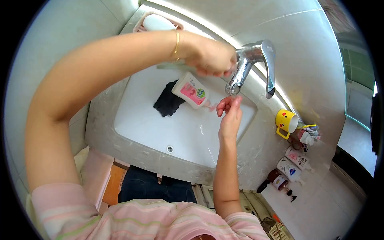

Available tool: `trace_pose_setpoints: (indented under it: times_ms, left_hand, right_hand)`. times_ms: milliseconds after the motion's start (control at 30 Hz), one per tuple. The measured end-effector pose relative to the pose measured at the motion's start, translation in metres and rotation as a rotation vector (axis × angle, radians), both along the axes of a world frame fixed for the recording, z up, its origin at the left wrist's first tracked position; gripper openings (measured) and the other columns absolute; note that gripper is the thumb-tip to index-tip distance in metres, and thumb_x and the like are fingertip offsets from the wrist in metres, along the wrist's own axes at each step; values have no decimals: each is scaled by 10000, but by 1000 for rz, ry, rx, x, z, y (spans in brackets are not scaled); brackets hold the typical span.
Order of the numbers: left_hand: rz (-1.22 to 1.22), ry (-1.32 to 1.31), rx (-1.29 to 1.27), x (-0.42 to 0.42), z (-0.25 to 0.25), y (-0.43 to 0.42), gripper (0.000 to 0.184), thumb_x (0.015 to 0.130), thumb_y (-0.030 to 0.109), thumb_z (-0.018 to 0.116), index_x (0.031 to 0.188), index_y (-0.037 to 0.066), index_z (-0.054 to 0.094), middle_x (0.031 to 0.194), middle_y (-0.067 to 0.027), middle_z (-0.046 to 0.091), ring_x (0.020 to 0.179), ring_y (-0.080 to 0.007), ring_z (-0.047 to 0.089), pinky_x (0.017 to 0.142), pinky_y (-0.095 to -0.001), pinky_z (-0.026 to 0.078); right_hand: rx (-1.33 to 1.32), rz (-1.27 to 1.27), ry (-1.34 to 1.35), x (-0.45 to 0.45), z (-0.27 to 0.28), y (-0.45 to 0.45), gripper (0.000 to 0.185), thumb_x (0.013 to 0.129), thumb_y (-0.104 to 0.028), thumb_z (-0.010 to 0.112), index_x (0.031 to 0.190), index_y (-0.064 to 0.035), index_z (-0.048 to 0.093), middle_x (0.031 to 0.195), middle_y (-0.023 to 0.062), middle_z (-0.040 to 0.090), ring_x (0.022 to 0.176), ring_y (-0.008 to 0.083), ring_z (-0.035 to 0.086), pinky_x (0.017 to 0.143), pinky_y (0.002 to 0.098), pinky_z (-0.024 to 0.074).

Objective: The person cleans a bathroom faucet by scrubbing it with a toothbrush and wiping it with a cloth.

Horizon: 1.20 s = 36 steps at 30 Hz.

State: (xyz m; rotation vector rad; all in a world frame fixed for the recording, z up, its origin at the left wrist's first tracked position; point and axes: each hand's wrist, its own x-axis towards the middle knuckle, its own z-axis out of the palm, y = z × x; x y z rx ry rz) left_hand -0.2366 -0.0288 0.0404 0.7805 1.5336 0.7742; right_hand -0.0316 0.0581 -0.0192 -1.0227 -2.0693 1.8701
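Note:
My left hand point(214, 56), a gold bracelet at its wrist, reaches across the sink to the chrome faucet point(242, 72). Its curled fingers press against the faucet's left side, and the fingertips are partly hidden. Just below the spout, my right hand point(230, 116) is cupped with the thumb raised, holding nothing that I can see. A white pump bottle point(191, 91) with a pink label lies on its side in the white sink point(148, 128), its pink pump pointing toward my right hand. Partly under the bottle is a crumpled black cloth point(168, 102).
A white soap bar point(159, 23) sits in a pink dish point(139, 27) at the back left. On the right counter stand a yellow cup point(285, 122) and several bottles, including a brown pump bottle point(277, 179). A drain overflow hole point(170, 149) shows in the sink's near side.

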Motion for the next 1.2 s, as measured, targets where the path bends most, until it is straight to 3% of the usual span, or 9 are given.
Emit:
trace_pose_setpoints:
  times_ms: [67,233,400,667,800,900,1033,1100,1200]
  left_hand:
    - [-206,187,180,15,-16,-12,252,954,224,425,926,7,550,610,-55,476,502,-155,465,468,-313,398]
    - [45,-7,3,-13,7,3,287,953,274,457,947,9,565,675,-59,534,536,-146,493,445,-295,415]
    - [-154,72,46,7,12,-15,284,952,274,458,951,9,558,649,-36,488,490,-133,467,424,-263,402]
    - [260,-313,73,22,20,-38,280,1002,254,418,920,14,537,602,28,382,437,-64,300,377,-235,256]
    - [693,-376,272,77,-18,-56,286,1018,270,406,955,23,534,675,17,445,543,-71,401,477,-218,379]
    - [912,-427,409,134,-42,-48,262,1019,254,415,1015,33,555,915,-15,570,831,-91,540,757,-247,475]
    - [1151,-456,440,176,-43,-36,258,1018,225,422,1078,18,563,1017,-36,586,953,-118,576,863,-285,477]
    - [1220,-571,477,183,-41,-26,257,1018,226,426,1085,21,565,1052,-41,588,977,-118,566,886,-289,464]
    - [1255,-693,485,187,-37,-20,280,1009,241,451,1144,22,560,1164,-73,578,1016,-136,562,937,-308,439]
  right_hand:
    - [2,6,3,2,-4,3,581,1021,-473,262,731,-35,508,663,17,483,593,86,406,542,242,322]
    - [-14,6,-50,7,-4,4,573,1021,-471,273,736,-34,508,676,15,486,603,89,408,558,236,337]
    - [35,11,-42,8,-2,3,557,1024,-454,289,735,-32,510,678,10,475,620,88,402,568,234,336]
    - [136,44,49,9,-3,1,538,1033,-417,288,753,-18,517,681,9,483,623,90,409,584,249,347]
    - [-112,173,176,9,2,-6,505,1035,-404,288,905,-3,565,753,39,555,655,106,493,643,252,418]
    - [-557,216,177,9,12,-25,470,1034,-401,301,1079,-1,544,907,72,589,758,127,550,734,269,464]
    - [-549,204,203,25,10,-26,428,1031,-380,342,1175,-9,500,1082,73,581,944,137,563,869,297,444]
    - [-211,272,184,30,10,-26,375,1030,-341,377,1152,-21,529,1044,48,585,963,127,551,891,283,425]
    - [-228,309,176,37,5,-11,333,1022,-290,405,1054,-6,576,984,50,575,860,149,547,777,292,452]
